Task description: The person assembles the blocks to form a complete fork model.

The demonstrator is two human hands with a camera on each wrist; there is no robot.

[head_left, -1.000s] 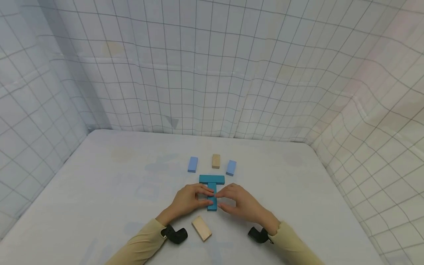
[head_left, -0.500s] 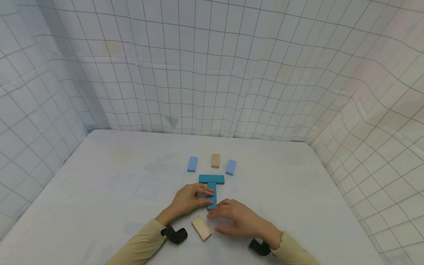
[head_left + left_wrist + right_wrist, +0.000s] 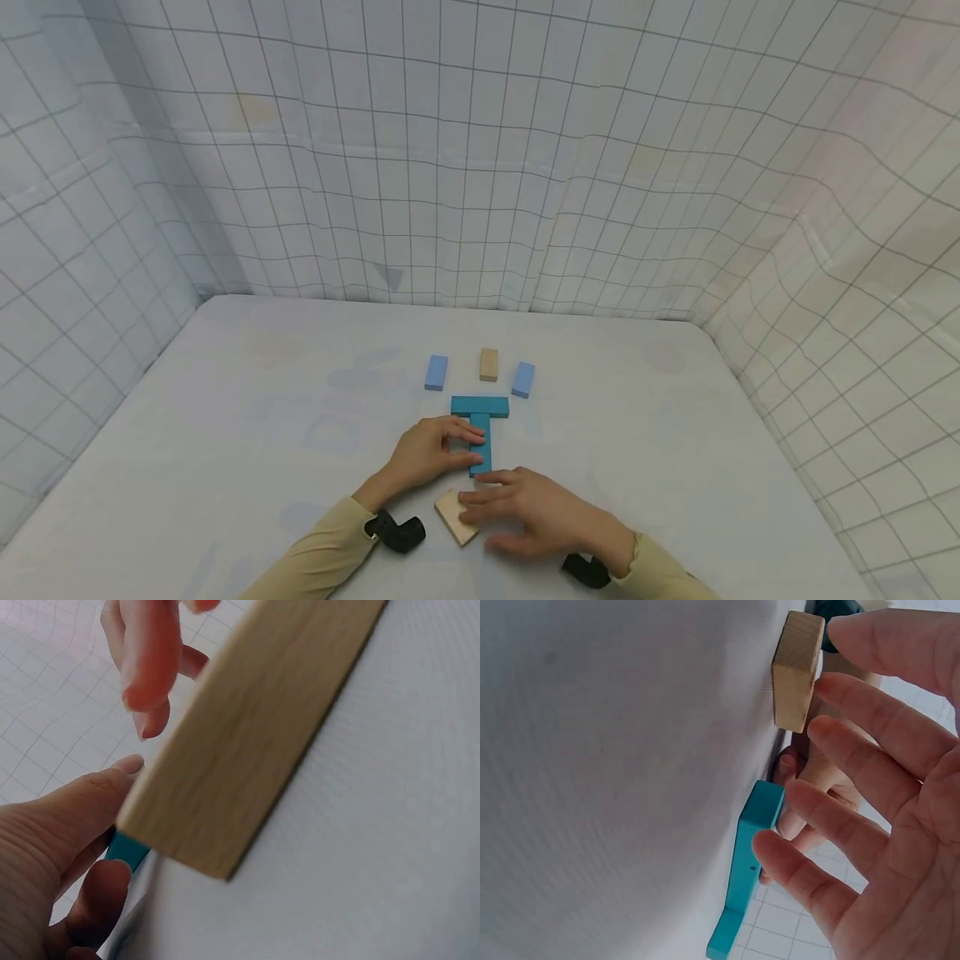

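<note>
Two teal blocks lie in a T in the head view: a crossbar (image 3: 480, 406) at the far end and a stem (image 3: 482, 468) running towards me. My left hand (image 3: 429, 448) rests its thumb and fingertips on the stem, coming from its left. Nearer me, a plain wooden block (image 3: 452, 518) lies at a slant. Over its right end my right hand (image 3: 536, 515) reaches, fingers spread. In the right wrist view, those fingers (image 3: 855, 742) are extended beside the wooden block (image 3: 795, 675); whether a fingertip touches it I cannot tell.
Beyond the T stand two light blue blocks, one on the left (image 3: 436, 372) and one on the right (image 3: 523, 380), with a small wooden block (image 3: 489, 365) between them. A white cloth covers the table (image 3: 225, 417). Grid-patterned curtains (image 3: 480, 167) surround it.
My right hand has left the stem's right side and come back towards me, now over the near wooden block. My left hand stays on the stem. The blocks have not visibly moved.
</note>
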